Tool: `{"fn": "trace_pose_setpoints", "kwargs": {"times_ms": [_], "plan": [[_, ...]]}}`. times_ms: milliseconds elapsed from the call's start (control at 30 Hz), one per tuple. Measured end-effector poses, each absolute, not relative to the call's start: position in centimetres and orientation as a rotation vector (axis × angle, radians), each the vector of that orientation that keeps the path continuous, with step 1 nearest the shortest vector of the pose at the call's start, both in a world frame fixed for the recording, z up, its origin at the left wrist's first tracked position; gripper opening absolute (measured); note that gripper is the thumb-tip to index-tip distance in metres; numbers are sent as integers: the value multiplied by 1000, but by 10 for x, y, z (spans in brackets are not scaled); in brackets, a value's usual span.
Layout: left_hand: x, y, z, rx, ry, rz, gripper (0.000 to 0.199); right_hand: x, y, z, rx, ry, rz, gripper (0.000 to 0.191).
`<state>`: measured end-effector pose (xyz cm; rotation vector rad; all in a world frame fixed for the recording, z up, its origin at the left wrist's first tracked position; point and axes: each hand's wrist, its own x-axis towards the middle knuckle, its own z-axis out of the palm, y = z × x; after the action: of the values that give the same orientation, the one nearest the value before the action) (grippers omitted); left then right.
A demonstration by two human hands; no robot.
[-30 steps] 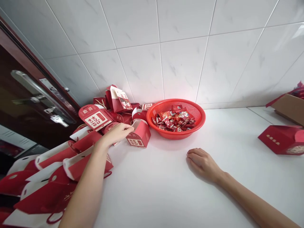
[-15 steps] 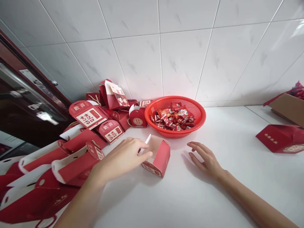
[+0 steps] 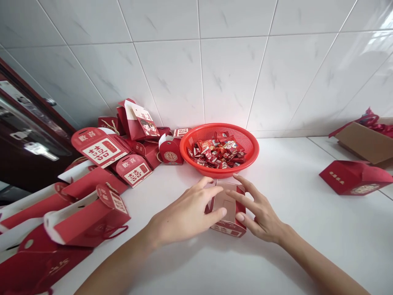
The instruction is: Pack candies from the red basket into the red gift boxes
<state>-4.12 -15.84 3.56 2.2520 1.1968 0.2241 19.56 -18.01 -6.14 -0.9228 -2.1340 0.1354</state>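
Note:
A small red gift box [image 3: 227, 230] with a pale inside stands on the white counter, its top uncovered. My left hand [image 3: 192, 213] is over its left side, thumb and index finger apart above the opening. On the other side, my right hand [image 3: 260, 211] reaches over the right wall with its fingers spread. Both hands lie close to the box; whether the fingertips touch its walls is hard to tell. Just behind the box sits a red plastic basket [image 3: 219, 173], which holds many small wrapped candies [image 3: 216, 151].
Many red gift boxes [image 3: 87, 217] crowd the left side of the counter [image 3: 294, 176]. One closed red box [image 3: 353, 178] lies at the right, near a brown cardboard box [image 3: 365, 141]. A tiled wall [image 3: 230, 82] runs along the back. Keys [image 3: 39, 149] hang at the dark door on the left.
The gift box has shifted right and turned to face me more squarely. My left hand has moved right along with it, and my right hand has come in from the right to the box.

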Motion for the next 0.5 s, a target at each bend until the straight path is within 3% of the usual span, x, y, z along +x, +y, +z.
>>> {"fn": "trace_pose_setpoints", "kwargs": {"times_ms": [300,500], "plan": [[-50,-147,43,2290,1261,164,29,206,-182,-55,-854,-1770,778,29],[-60,-141,41,2480,1002,102,43,210,-177,-59,-829,-1688,968,30]]}}
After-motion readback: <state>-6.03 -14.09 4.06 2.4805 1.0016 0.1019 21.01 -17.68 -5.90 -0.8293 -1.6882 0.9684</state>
